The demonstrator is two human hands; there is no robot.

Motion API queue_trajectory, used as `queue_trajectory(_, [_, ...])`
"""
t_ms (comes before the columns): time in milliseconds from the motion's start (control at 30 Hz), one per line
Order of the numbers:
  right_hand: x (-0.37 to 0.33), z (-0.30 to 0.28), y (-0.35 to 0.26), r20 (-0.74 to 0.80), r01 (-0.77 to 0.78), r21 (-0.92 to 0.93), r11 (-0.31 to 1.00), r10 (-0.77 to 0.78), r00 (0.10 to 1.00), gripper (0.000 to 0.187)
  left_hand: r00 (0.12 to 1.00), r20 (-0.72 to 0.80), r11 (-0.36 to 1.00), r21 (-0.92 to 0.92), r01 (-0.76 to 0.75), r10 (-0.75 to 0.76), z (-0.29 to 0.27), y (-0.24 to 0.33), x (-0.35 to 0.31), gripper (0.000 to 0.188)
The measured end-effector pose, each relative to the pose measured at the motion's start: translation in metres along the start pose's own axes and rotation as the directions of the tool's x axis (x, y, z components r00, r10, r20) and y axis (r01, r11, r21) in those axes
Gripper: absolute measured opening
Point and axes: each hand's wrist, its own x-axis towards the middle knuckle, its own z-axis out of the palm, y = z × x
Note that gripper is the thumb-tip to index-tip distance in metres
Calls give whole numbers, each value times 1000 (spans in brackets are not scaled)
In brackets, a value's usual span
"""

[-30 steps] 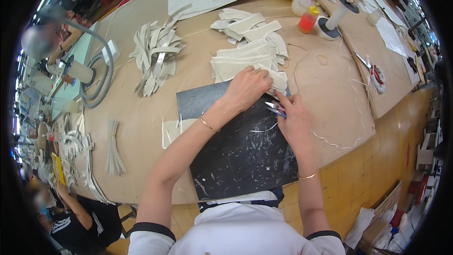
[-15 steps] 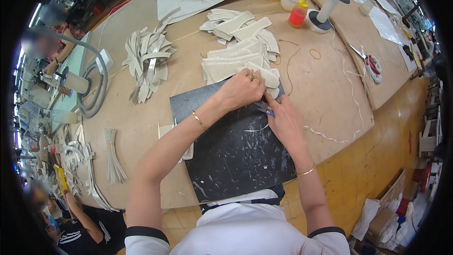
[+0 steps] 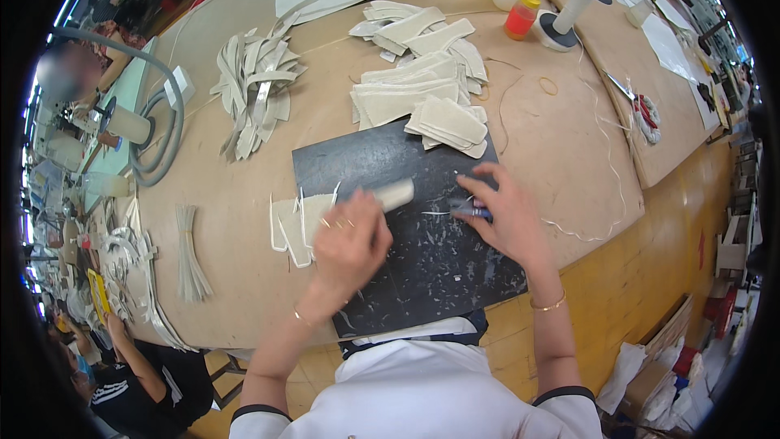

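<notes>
My left hand (image 3: 349, 244), blurred by motion, is closed on a beige fabric piece (image 3: 396, 193) that sticks out to its right over the black board (image 3: 422, 276). Small blue-handled thread snips (image 3: 471, 210) rest in my right hand (image 3: 510, 215), its thumb and forefinger apart above the board's right half. Close to my left hand, several beige pieces with white edging (image 3: 286, 232) lie across the board's left edge. A small stack of beige pieces (image 3: 448, 125) overlaps the board's far right corner, and a larger pile of them (image 3: 406, 97) is just beyond.
Loose strips (image 3: 258, 89) are heaped at the far left, with a tied bundle (image 3: 188, 252) nearer me. Bottles (image 3: 522, 16), a thread spool (image 3: 569, 12) and red-handled scissors (image 3: 646, 118) stand or lie at the right. Other people are at work on the left.
My left hand has left the far stack and come back toward me and left with a beige piece. My right hand, still holding the snips, has moved slightly right and nearer.
</notes>
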Motion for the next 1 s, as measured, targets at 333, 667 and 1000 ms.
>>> queue_trajectory(333, [-73, -29, -33, 361, -21, 15, 1000, 14, 932, 22, 856, 516, 994, -71, 79, -31, 0, 24, -57, 56])
queue_trajectory(667, [-74, -19, -64, 580, -554, 753, 356, 41, 814, 15, 796, 560, 539, -608, 583, -229, -36, 35, -54, 47])
queue_trajectory(1000, [-71, 2, -54, 617, -587, 770, 250, -58, 785, 16, 546, 828, -437, -541, 719, -127, -40, 38, -47, 21])
